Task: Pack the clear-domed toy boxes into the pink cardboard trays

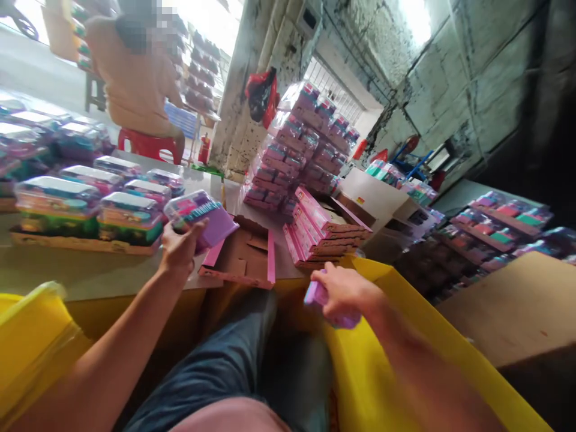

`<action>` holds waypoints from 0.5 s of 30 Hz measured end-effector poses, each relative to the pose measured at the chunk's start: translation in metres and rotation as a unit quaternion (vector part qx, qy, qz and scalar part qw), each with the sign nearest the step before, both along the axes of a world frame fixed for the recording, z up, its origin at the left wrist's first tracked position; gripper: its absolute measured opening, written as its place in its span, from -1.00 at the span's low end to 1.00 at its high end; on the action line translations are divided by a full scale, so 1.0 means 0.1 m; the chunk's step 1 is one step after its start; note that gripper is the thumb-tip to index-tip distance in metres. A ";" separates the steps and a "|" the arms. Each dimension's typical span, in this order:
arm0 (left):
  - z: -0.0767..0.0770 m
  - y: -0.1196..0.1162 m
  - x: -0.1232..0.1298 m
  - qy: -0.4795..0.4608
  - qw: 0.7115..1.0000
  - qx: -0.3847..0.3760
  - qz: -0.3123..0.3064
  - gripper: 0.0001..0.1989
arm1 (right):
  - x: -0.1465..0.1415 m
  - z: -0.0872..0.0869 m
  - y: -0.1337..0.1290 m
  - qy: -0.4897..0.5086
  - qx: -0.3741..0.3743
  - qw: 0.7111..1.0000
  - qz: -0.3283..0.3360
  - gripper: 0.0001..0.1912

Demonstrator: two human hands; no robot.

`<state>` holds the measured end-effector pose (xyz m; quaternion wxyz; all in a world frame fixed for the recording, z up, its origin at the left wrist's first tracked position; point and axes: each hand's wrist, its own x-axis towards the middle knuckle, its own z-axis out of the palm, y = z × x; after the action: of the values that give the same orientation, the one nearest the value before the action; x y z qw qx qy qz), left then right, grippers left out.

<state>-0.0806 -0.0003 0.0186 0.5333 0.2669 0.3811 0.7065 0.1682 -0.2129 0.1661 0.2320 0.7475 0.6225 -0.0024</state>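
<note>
My left hand [182, 246] is closed on a purple box with a clear lid [216, 225], held tilted over the table beside an open tray. That shallow cardboard tray [240, 258] has pink sides, a brown inside and nothing in it. Lower right, over the edge of a yellow bin, my right hand [337, 291] grips a second purple box [345, 318], slightly blurred. Left of my left hand, several clear-lidded boxes [130, 213] stand in a low tray on the table.
Nested pink trays [315, 231] are stacked right of the open tray, before a tall stack of wrapped boxes [297, 144]. The yellow bin [396, 336] is at my right, another yellow container [36, 348] at lower left. A person [135, 78] sits on a red stool [150, 144].
</note>
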 end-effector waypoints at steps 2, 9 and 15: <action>-0.06 -0.02 0.00 0.059 0.998 0.017 -0.008 -0.41 | -0.01 -0.23 0.67 0.008 0.017 1.000 -0.015 -0.35; -0.16 0.02 0.08 0.174 0.983 0.057 -0.006 -0.28 | 0.14 -0.75 1.98 0.088 0.024 0.993 -0.072 -0.46; -0.17 0.10 0.33 0.349 0.935 0.064 0.023 -0.13 | 0.19 -0.77 2.22 0.160 0.153 0.975 -0.017 -0.40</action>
<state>-0.0471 0.0101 0.0013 0.3323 0.5214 0.5033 0.6037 0.1871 0.0088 0.0888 0.0125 0.7746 0.6315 -0.0305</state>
